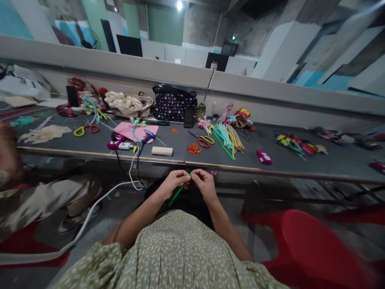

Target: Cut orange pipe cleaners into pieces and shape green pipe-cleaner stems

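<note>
The left hand [175,181] and right hand [205,185] pinch the green strip [177,196] between narrow fingertips, and keeping those pinches close together should steady the small bend.

Glue gun [148,137] on paper [123,129] | tube [162,151] before bag [174,104] | stems [229,138] right of tube

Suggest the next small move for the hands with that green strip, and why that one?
I'd probably steady the green strip with the left hand and gently turn its tip with the right hand. The fingertips of both meet at that end, which looks bent, while the rest slants down free.
</note>
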`<action>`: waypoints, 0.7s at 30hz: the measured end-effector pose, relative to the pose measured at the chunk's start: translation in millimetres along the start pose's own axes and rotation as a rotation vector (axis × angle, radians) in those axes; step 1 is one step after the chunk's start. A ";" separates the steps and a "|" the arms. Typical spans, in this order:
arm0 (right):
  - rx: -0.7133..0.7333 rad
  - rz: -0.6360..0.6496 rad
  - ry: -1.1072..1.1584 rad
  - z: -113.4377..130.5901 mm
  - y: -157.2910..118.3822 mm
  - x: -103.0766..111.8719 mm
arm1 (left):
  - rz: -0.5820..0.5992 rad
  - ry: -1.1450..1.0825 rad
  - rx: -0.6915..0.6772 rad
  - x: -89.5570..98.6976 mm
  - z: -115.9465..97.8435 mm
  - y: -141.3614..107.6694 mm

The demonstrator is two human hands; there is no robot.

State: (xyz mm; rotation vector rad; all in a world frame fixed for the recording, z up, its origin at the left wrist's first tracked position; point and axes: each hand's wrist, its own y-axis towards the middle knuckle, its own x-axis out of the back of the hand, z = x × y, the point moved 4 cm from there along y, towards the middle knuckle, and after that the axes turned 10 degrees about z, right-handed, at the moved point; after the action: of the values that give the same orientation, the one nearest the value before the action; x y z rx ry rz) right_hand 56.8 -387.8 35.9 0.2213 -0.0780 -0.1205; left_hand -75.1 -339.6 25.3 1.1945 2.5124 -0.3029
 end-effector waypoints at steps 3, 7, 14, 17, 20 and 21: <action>0.002 -0.033 -0.022 -1.3 0.5 1.9 | -0.043 0.089 -0.073 -0.1 -5.5 -1.9; 0.000 -0.007 -0.024 2.0 0.5 1.6 | -0.091 0.089 -0.081 2.8 -5.1 -1.9; 0.013 0.058 0.001 5.0 -0.3 -0.2 | -0.068 -0.121 0.032 6.1 4.3 2.6; 0.013 0.071 0.023 6.4 0.2 -0.8 | -0.042 -0.198 0.077 4.3 4.6 2.9; 0.020 0.082 0.040 8.9 0.4 -1.4 | 0.011 -0.240 0.123 2.1 4.5 2.3; 0.022 0.085 0.047 9.6 0.3 -1.6 | 0.028 -0.250 0.142 1.8 5.0 2.2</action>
State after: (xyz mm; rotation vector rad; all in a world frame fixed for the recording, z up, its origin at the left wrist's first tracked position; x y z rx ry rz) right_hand 54.3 -389.4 45.2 0.2421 -0.0422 -0.0296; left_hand -73.4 -338.6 19.9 1.1630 2.2876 -0.5935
